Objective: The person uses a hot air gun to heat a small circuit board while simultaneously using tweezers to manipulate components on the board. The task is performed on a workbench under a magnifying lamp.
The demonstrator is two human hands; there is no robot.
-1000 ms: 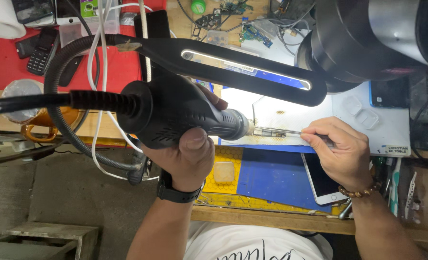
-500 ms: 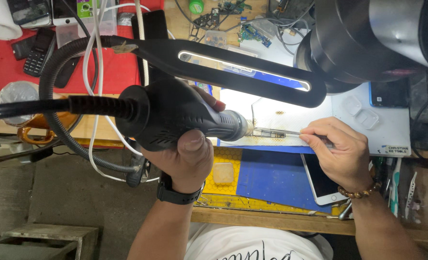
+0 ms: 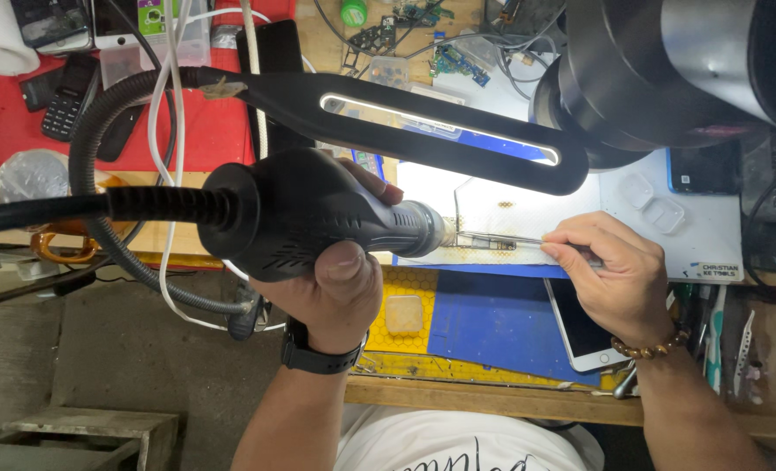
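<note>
Head view, looking down at a cluttered bench. Left hand (image 3: 331, 292) is wrapped tight around a black hot-air gun (image 3: 309, 218), thumb on the near side, fingers curled over the far side. The gun lies roughly level, nozzle (image 3: 433, 234) pointing right, thick black hose (image 3: 74, 209) running off left. Black watch (image 3: 318, 356) on that wrist.

Right hand (image 3: 610, 275) pinches metal tweezers (image 3: 501, 239), fingers closed on the handle end, tips reaching left to just in front of the nozzle. The tweezer tips sit over a small board (image 3: 497, 246) on a white mat (image 3: 527, 209); too small to tell whether they touch it. Bead bracelet (image 3: 654, 347) on that wrist.

A black lamp bar (image 3: 423, 122) with a lit strip crosses above the gun and the mat. Large black microscope body (image 3: 667, 70) fills the top right. Below the work spot: a blue mat (image 3: 492, 323), a yellow mat (image 3: 405, 288) with a pale square block (image 3: 403, 314) on it, and a white phone (image 3: 580, 331) partly under the right hand. Top left: red mat (image 3: 13, 122), a small keypad phone (image 3: 63, 100), white cables (image 3: 165, 87). Loose circuit boards (image 3: 453, 61) lie at the top middle. Wooden bench edge (image 3: 492, 397) runs near the person's body.
</note>
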